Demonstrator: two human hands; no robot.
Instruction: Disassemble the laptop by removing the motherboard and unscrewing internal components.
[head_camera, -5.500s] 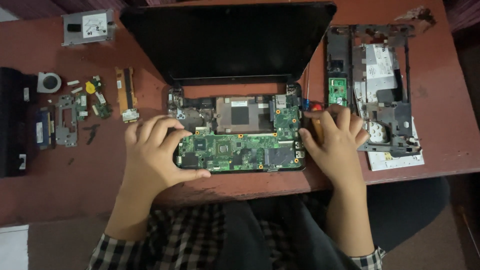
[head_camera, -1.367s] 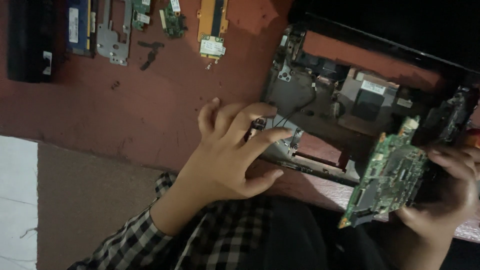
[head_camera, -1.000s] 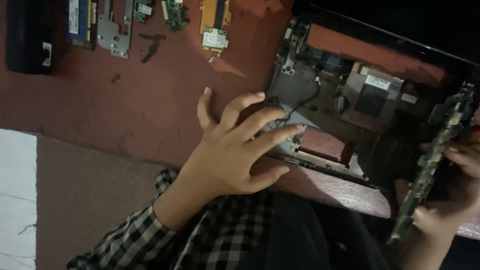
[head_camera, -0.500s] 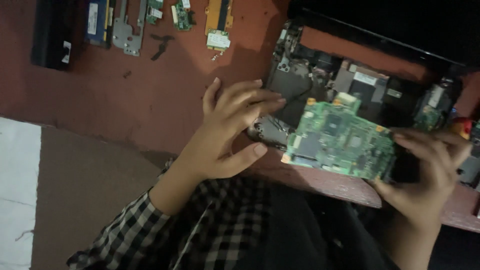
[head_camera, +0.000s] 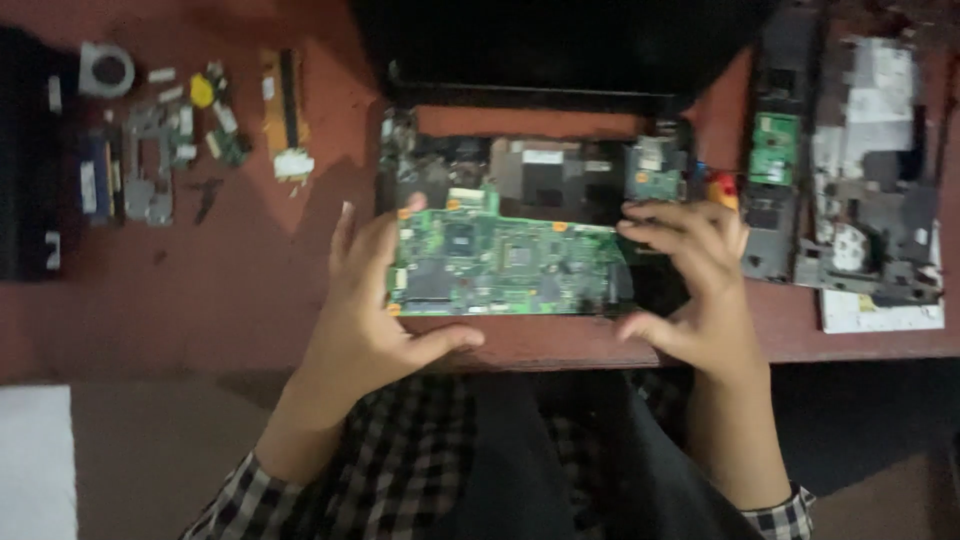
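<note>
Half a second before, the green circuit board (head_camera: 505, 265) had been tilted and carried mainly by the right hand (head_camera: 700, 290), with the left hand (head_camera: 365, 300) spread apart beside it; now the board was held level and face up between both hands, above the front part of the opened laptop base (head_camera: 540, 175). The left hand was closed on the board's left edge, fingers laid behind it and the thumb stretched under its lower corner. The right hand was closed on the right edge, fingers curled over the top and the thumb pointed inward below. The view had also been swung, so that the base was seen square on rather than slanted.

Beyond the fingertips of both hands the dark laptop screen (head_camera: 560, 45) was stood up at the back of the red-brown worktop (head_camera: 200, 310). Well to the left of the left hand, small removed parts (head_camera: 160, 170) were laid out, with a long yellowish strip (head_camera: 285, 115) nearer to that hand and a dark flat block (head_camera: 30, 160) farthest out. Just to the right of the right hand a dismantled frame piece (head_camera: 775, 190) carrying a small green board was laid, and beyond it a grey metal chassis (head_camera: 870, 170). A red and yellow item (head_camera: 722, 188) was partly hidden behind the right hand's fingers; its kind could not be told
</note>
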